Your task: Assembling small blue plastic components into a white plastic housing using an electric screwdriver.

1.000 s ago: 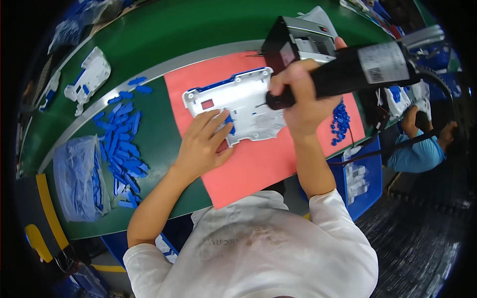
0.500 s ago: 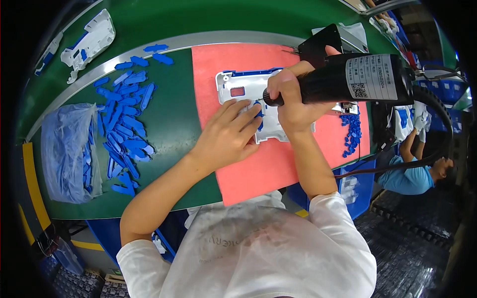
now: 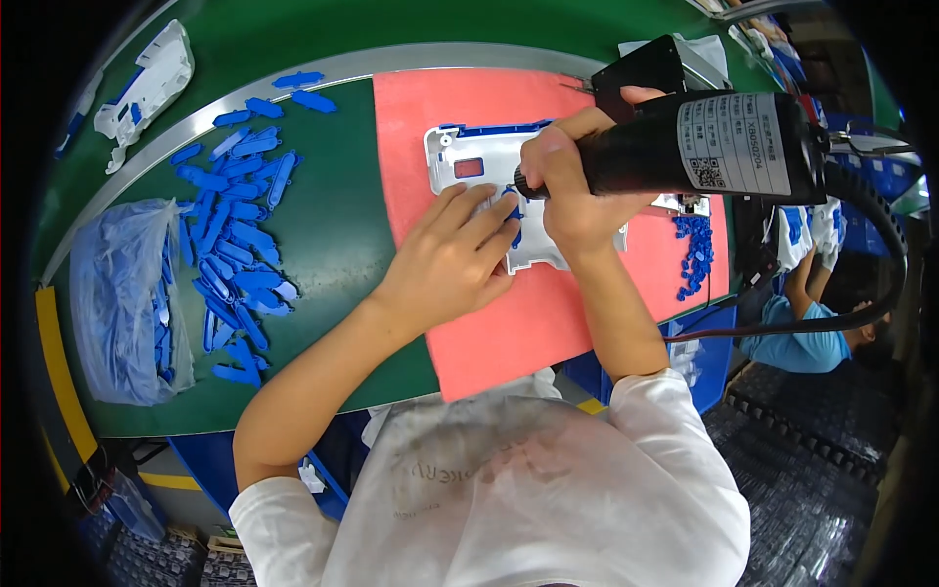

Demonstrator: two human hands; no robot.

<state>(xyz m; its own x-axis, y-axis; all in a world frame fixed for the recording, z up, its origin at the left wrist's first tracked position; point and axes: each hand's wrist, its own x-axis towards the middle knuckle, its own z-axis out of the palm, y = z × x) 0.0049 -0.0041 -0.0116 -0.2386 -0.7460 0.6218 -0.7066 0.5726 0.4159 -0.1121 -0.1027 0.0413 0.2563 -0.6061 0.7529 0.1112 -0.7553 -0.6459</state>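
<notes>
A white plastic housing (image 3: 440, 179) with a blue strip along its far edge lies on a pink mat (image 3: 421, 108). My left hand (image 3: 445, 249) rests over its near left part, fingers spread and touching a narrow blue plastic piece (image 3: 515, 227) inside the housing. My right hand (image 3: 577, 196) is wrapped around a black electric screwdriver (image 3: 636, 157), held nearly level with its knurled nose close to the blue piece and the left fingertips. The driver's tip is hidden, so whether it touches a screw cannot be seen.
Loose blue strips (image 3: 235, 254) and a clear bag of them (image 3: 117, 303) are on the green table at left. Small blue parts (image 3: 694, 259) lie on the mat's right side. Another white housing (image 3: 152, 83) is far left. The driver's cable (image 3: 885, 264) loops at right, near a co-worker (image 3: 797, 333).
The view has shifted slightly. The screwdriver's nose has moved a little to the left and up, near my left fingertips. Both hands keep their hold and place on the work.
</notes>
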